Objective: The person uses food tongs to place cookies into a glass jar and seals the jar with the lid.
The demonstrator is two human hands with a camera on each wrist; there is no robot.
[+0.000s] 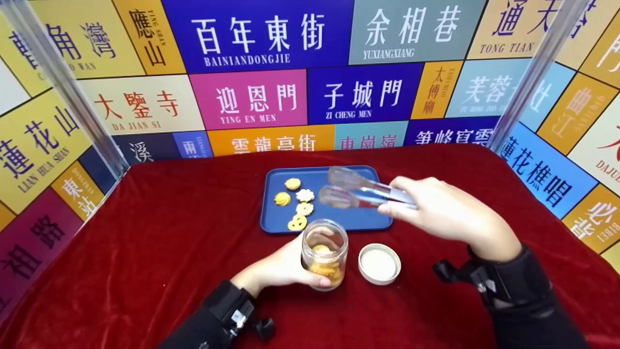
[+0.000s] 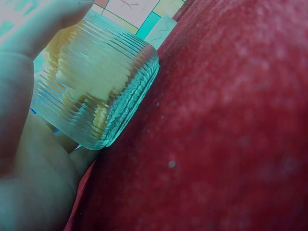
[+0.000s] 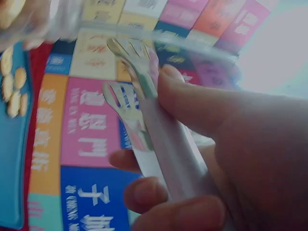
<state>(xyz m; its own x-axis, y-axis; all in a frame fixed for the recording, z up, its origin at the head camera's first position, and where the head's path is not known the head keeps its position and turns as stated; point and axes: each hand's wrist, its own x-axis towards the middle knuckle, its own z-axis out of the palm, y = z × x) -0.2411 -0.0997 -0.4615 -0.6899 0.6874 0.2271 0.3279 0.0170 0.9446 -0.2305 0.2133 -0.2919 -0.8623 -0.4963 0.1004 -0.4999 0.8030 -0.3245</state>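
Observation:
My left hand (image 1: 286,264) grips a ribbed clear glass jar (image 1: 334,266), thumb on the near side and fingers round the far side. Cookies (image 2: 91,72) lie in the jar's lower part, seen through its wall in the left wrist view. Between the thumb and fingers of my right hand (image 1: 445,208) are metal food tongs (image 3: 163,139). Their two slotted ends stand apart with nothing between them, above the right half of a blue tray (image 1: 361,220). Several cookies (image 1: 305,195) of different shapes sit on the tray's left half.
A round lid (image 1: 379,264) with a pale inside lies on the red cloth (image 1: 193,232), just right of the jar. Clear posts (image 1: 537,72) stand at both back corners. Behind the table rises a wall of colourful printed signs (image 1: 256,34).

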